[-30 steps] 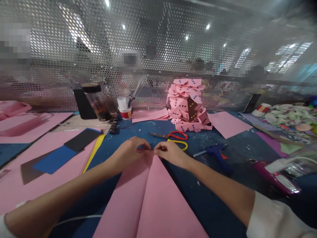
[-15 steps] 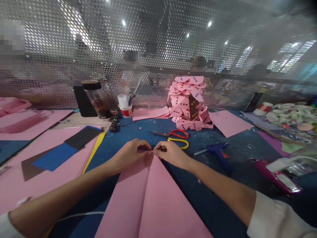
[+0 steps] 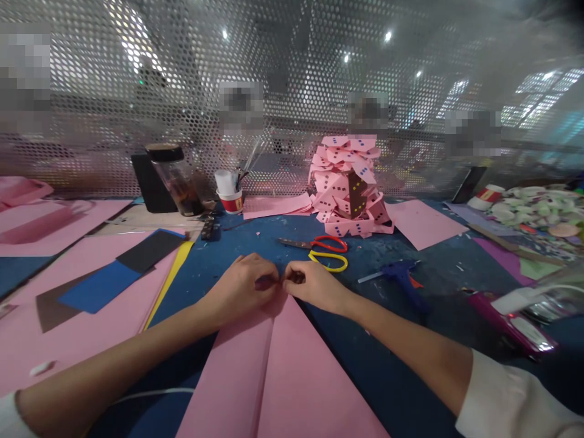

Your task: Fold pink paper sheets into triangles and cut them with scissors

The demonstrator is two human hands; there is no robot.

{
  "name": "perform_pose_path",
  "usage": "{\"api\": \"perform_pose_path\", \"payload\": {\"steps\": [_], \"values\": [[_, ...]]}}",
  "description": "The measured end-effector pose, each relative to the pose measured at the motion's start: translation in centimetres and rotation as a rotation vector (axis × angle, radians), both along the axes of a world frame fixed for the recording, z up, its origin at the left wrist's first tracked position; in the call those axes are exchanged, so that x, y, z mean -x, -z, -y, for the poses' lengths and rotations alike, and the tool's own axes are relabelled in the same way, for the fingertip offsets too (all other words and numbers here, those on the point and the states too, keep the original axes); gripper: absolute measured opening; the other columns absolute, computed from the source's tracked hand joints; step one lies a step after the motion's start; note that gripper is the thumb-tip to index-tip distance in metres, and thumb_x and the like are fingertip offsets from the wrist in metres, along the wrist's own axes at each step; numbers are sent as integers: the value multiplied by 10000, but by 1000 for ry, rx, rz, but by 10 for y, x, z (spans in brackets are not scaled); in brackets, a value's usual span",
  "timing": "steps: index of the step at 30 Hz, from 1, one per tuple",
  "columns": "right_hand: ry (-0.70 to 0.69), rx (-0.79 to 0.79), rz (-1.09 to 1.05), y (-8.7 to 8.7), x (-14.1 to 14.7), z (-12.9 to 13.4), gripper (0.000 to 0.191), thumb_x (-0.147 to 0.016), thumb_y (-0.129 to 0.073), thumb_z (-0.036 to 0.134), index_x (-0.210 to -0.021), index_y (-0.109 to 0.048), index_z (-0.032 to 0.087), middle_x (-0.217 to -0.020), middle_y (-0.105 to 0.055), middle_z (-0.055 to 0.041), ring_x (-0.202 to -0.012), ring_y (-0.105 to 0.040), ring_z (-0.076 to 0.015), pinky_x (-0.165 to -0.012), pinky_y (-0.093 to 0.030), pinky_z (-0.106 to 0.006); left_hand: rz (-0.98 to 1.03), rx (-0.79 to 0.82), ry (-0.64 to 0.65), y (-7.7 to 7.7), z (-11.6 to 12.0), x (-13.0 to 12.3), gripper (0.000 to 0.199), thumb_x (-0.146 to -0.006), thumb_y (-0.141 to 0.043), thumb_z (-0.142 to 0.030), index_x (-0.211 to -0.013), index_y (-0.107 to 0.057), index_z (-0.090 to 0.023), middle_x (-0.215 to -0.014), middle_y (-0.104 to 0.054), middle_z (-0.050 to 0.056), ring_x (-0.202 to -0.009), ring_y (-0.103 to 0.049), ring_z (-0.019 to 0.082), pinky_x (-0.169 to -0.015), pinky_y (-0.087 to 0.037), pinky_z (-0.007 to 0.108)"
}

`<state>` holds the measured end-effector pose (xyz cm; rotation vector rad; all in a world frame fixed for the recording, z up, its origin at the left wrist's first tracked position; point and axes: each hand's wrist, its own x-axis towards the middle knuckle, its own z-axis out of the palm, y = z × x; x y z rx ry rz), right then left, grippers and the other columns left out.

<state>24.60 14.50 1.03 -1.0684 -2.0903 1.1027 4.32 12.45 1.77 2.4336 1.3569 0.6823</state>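
A large folded pink sheet (image 3: 305,377) tapers to a point away from me, with a crease running along its length. My left hand (image 3: 246,286) pinches the left side of its far tip, fingers curled. Close beside it, my right hand (image 3: 317,287) pinches the right side of the same tip. The fingertips of both hands nearly meet and cover the tip itself. Just beyond my right hand lie scissors (image 3: 329,261) with one red and one yellow handle.
A blue glue gun (image 3: 404,280) lies right of the scissors. Behind stand a pink paper stack with dots (image 3: 335,188), a paper cup (image 3: 230,201) and a jar (image 3: 176,182). Blue and dark sheets (image 3: 100,286) lie left; a magenta device (image 3: 513,322) lies right.
The fingers of both hands have shifted slightly at the tip of the pink sheet, and the left hand covers a little more of it. The view has moved slightly.
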Motion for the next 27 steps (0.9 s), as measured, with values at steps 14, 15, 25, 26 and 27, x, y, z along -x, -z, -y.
{"api": "perform_pose_path", "payload": {"steps": [14, 15, 25, 26, 27], "values": [[36, 93, 28, -3, -7, -1, 124, -879, -640, 275, -951, -686, 185, -726, -654, 19, -679, -596, -135, -639, -414, -254, -51, -187, -85, -4, 4, 0, 174, -912, -587, -304, -794, -682, -218, -831, -725, 25, -861, -620, 212, -824, -389, 378], [52, 89, 51, -4, -8, 0, 161, -881, -656, 299, -993, -684, 188, -725, -657, 17, -682, -601, -140, -634, -409, -257, -33, -160, -125, -4, 0, 3, 181, -911, -594, -324, -800, -695, -224, -838, -729, 24, -868, -625, 219, -831, -393, 383], [85, 10, 120, 6, -10, 4, 177, -866, -622, 185, -1036, -652, 223, -687, -633, 49, -667, -595, -128, -621, -369, -249, -285, -206, 18, 4, 7, 17, 194, -935, -550, -194, -988, -727, -249, -1391, -632, 58, -1274, -570, 295, -1059, -420, 481], [85, -2, 125, 6, -10, 4, 179, -865, -616, 175, -1033, -648, 227, -682, -629, 52, -662, -590, -127, -619, -363, -249, -303, -223, 55, 7, 13, 18, 244, -950, -515, -167, -1063, -715, -249, -1410, -622, 60, -1315, -547, 275, -1097, -403, 467], [88, -12, 131, 6, -10, 4, 179, -864, -610, 165, -1028, -645, 228, -677, -627, 54, -656, -584, -127, -616, -356, -250, -325, -225, 98, 10, 20, 19, 290, -965, -486, -159, -1146, -693, -251, -1398, -634, 63, -1344, -531, 261, -1126, -388, 456]]}}
